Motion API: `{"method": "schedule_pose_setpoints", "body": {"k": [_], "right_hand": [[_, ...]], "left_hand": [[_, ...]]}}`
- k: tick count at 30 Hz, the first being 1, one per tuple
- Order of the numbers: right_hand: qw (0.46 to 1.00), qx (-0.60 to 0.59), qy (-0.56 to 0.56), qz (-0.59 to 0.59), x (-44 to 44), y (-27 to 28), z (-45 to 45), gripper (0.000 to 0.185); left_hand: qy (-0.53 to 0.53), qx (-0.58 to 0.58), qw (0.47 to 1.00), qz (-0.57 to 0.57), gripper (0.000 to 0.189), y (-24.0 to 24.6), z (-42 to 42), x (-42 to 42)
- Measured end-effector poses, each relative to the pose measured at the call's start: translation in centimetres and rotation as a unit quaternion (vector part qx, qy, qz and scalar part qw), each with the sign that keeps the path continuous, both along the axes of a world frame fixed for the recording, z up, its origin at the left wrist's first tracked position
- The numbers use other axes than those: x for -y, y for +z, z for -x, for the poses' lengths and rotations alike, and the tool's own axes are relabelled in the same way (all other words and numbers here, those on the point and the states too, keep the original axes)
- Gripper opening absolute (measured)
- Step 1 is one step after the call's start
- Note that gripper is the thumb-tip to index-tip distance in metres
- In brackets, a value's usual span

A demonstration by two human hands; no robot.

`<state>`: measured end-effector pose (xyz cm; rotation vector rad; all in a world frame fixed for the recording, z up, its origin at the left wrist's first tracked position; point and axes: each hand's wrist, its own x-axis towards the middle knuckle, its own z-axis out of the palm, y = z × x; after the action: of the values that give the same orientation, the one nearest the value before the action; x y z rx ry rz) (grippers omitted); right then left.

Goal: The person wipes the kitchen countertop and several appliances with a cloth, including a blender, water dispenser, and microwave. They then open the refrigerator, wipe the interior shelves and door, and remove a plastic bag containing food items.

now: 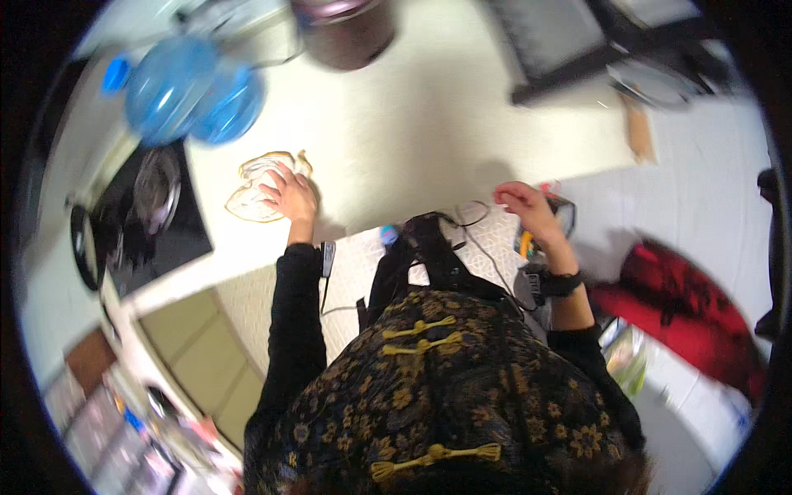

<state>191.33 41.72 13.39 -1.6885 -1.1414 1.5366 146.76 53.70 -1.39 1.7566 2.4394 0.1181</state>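
My left hand [292,195] lies on a crumpled white cloth with yellow-brown edging [250,201], at the left part of a cream countertop [396,142]. Its fingers are spread over the cloth, and whether they grip it cannot be told. My right hand [526,204] hangs over the counter's front edge at the right, fingers loosely curled, holding nothing that shows. A dark band is around the right wrist.
Two blue plastic water jugs [170,90] lie at the back left, beside a black cooktop [154,216] with a glass lid. A dark pot [346,31] stands at the back. A dark-framed rack [557,55] is back right. A thin cable [489,253] hangs before me.
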Motion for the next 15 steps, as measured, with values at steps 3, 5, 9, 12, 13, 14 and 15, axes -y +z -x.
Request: {"method": "schedule_pose_setpoints", "body": {"k": [3, 5, 9, 12, 13, 14, 15], "right_hand": [[0.997, 0.039, -0.058, 0.037, 2.9, 1.9, -1.6, 0.022], [0.991, -0.001, -0.131, 0.014, 4.3, 3.1, -2.4, 0.020], [0.976, 0.013, -0.217, 0.017, 6.2, 4.1, -6.0, 0.026], [0.967, 0.058, -0.246, -0.013, 6.9, 3.3, -10.8, 0.030], [0.966, 0.070, -0.248, -0.028, 7.1, 2.7, -12.9, 0.031], [0.962, 0.068, -0.263, -0.022, 7.2, 2.1, -15.3, 0.040], [0.953, 0.112, -0.279, -0.024, 6.9, 1.4, -17.9, 0.043]], "left_hand": [[-0.231, -0.054, 0.971, -0.032, 0.058, -0.5, -10.4, -0.4], [-0.336, -0.021, 0.939, -0.073, 0.058, 0.0, -15.8, 1.0], [-0.564, 0.045, 0.824, -0.038, 0.060, 1.8, -21.4, 4.3], [-0.646, 0.069, 0.760, -0.010, 0.061, 3.0, -21.2, 4.1], [-0.622, 0.071, 0.780, -0.017, 0.063, 3.3, -21.1, 3.7], [-0.590, 0.057, 0.805, 0.017, 0.064, 3.4, -20.9, 3.3], [-0.559, 0.023, 0.828, 0.011, 0.066, 3.4, -21.1, 2.8]]}}
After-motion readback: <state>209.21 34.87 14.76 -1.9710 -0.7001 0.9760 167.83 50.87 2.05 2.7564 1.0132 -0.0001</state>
